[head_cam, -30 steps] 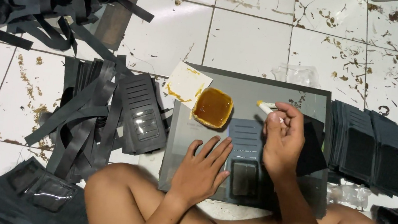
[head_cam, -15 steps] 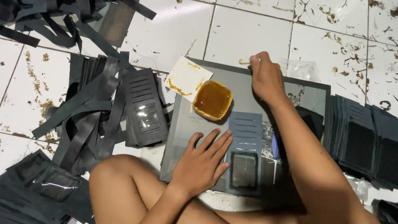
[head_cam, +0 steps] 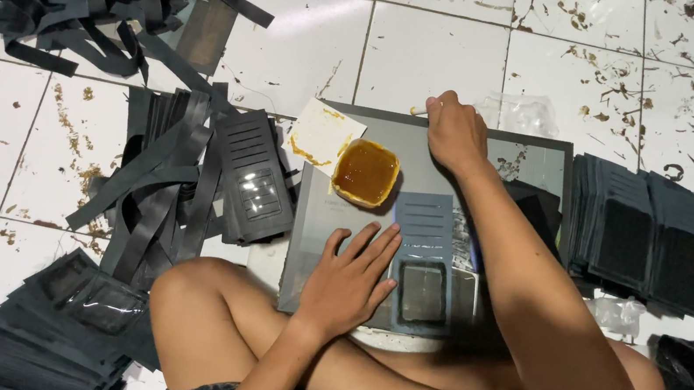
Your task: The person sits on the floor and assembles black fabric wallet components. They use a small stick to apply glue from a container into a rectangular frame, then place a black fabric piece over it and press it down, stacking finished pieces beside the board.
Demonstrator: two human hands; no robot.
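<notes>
Head view of a person seated cross-legged on a tiled floor (head_cam: 435, 51), a grey board (head_cam: 545, 162) across the lap. The left hand (head_cam: 349, 283) lies flat, fingers spread and extended, holding nothing; its fingertips rest on the left edge of a grey wallet panel (head_cam: 423, 262) (slotted above, clear window below) lying on the board. The right hand (head_cam: 456, 133) reaches to the board's far edge, fingers curled closed around a thin pale stick (head_cam: 418, 111). A yellow glue tub (head_cam: 365, 172) stands just beside the panel. Stacked dark panels (head_cam: 642, 236) sit to the right; loose black strips (head_cam: 152, 198) lie left.
</notes>
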